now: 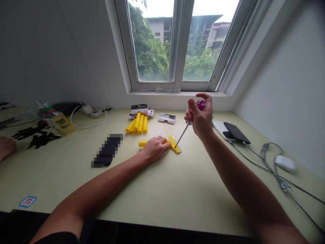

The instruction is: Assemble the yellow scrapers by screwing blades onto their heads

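A yellow scraper (pixel 170 139) with a metal blade edge lies on the table, its handle pointing left. My left hand (pixel 156 148) is closed over the scraper's handle near the head and presses it down. In my right hand (pixel 201 113) is a screwdriver (pixel 181 136) with a purple and clear handle, held tilted. Its tip meets the scraper's head, at a spot too small to make out. The index finger of my right hand is lifted off the handle and bent.
Several yellow handles (pixel 138 123) lie behind, by printed cards (pixel 166 118). A blurred dark phone (pixel 108 150) is to the left; a bottle (pixel 57 120) and another person's hand (pixel 7 147) are farther left. Power banks (pixel 236 132), cables (pixel 269 167) and a white case (pixel 285 163) lie right.
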Motion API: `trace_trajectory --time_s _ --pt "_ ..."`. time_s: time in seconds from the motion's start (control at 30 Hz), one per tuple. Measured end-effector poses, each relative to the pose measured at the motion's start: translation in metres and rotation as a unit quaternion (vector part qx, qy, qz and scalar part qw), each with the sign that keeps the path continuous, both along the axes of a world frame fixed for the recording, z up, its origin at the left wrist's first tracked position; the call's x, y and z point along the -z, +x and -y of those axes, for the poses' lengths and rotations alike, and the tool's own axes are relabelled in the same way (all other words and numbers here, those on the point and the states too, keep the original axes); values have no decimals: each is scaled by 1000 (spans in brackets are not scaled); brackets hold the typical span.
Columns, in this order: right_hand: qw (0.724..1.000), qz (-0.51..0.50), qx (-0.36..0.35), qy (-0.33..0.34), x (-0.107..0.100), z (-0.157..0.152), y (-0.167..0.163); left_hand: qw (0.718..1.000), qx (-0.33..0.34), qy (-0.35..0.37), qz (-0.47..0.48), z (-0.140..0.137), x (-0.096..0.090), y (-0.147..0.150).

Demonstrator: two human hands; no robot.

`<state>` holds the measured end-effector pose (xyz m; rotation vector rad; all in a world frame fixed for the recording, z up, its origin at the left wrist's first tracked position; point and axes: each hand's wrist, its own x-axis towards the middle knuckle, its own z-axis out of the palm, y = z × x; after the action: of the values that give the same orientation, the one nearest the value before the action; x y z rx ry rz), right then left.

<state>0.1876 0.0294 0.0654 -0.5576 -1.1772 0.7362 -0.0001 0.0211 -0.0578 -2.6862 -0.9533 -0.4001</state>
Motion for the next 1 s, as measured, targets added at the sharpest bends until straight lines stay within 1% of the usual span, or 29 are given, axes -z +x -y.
trace_trajectory --time_s 0.13,0.3,0.53,0.77,0.9,0.97,1.0 --pt "999 -40 -9 -1 -10 4 11 1000 -4 5 -11 0 0 1" --pt "998 -64 9 7 -18 4 23 1000 4 15 -23 1 -2 0" --pt "999 -43 24 18 -15 6 16 999 16 37 -20 4 -6 -1" --pt "996 -60 35 58 -9 11 5 999 23 25 -25 4 -6 -1" --pt "997 -22 37 62 -9 13 6 999 14 32 -28 4 -4 0" --pt "997 37 42 53 -11 15 8 999 3 36 -24 4 -3 0" --pt "994 91 46 45 -13 17 10 999 -4 38 -22 4 -3 0"
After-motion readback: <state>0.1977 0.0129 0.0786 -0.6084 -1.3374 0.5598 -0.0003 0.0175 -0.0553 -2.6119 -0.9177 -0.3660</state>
